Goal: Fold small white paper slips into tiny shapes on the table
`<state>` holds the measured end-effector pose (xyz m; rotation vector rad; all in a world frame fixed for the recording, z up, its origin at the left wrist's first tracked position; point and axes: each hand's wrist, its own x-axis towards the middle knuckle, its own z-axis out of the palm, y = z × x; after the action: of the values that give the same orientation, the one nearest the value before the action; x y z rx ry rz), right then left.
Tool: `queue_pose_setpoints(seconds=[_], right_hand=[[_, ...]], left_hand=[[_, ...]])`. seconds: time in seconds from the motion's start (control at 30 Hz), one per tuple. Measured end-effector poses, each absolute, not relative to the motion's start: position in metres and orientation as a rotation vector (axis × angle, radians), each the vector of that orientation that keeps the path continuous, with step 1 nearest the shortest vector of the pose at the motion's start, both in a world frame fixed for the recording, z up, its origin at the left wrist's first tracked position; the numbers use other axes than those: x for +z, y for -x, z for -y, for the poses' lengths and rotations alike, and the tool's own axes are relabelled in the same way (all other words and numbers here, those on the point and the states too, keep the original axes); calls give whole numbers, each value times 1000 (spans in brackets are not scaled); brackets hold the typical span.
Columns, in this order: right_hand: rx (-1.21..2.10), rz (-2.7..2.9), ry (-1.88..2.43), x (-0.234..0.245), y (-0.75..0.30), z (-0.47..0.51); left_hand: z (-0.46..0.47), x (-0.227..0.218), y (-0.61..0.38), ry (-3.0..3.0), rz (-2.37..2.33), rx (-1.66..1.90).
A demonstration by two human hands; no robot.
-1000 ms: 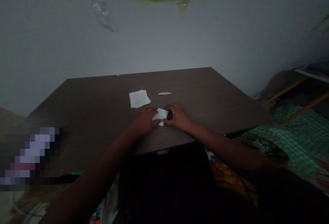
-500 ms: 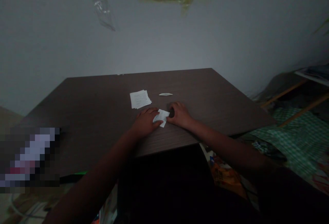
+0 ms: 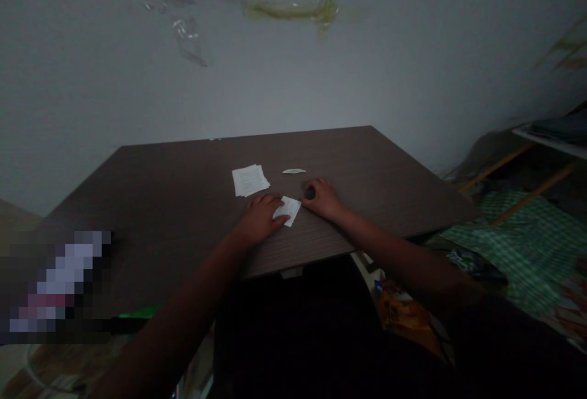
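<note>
A small white slip of printed paper [image 3: 290, 210] lies on the brown table [image 3: 174, 215] near its front edge. My left hand [image 3: 262, 219] holds it down from the left, thumb and fingertips on its surface. At the slip's right corner is my right hand [image 3: 323, 198], its thumb and fingers curled into a pinch; whether a bit of paper is between the fingertips is too small to tell. Just beyond my left hand lies a stack of similar slips [image 3: 250, 180]. A narrow folded piece of paper [image 3: 293, 171] lies farther back, beyond the slip.
A pixelated object [image 3: 68, 277] is at the table's left front. The wall [image 3: 293, 81] with peeling tape [image 3: 284, 11] rises behind the table. To the right are a wooden-legged stand [image 3: 534, 194] and green checked cloth [image 3: 518, 240]. An orange bag [image 3: 403, 313] sits below the front edge.
My right hand has shifted slightly up and away from the slip's right corner. My left hand stays on the slip. The camera view has tilted a little upward.
</note>
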<state>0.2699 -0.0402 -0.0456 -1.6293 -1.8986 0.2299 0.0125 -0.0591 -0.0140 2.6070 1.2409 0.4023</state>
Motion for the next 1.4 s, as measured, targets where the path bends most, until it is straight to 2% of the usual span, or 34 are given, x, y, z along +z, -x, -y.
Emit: queue_pose_setpoints(seconds=[0.2,0.43,0.63,0.93,1.4], right_hand=[[277,2141,1305,-39,-270,60],[303,2319,1042,-36,-269,68],[293,2394,974,-30,-269,72],[175,2371,1083,-30,-258,63],[21,2220,890,-18,-235,12]], left_hand=[[61,-6,-14,-2652,-1056,397],[63,4,-29,-2650,-1124,346],[57,16,-42,-2683,-1111,277],[55,19,-40,-2695,-1092,370],[19,29,-16,-2633,-1214,655]])
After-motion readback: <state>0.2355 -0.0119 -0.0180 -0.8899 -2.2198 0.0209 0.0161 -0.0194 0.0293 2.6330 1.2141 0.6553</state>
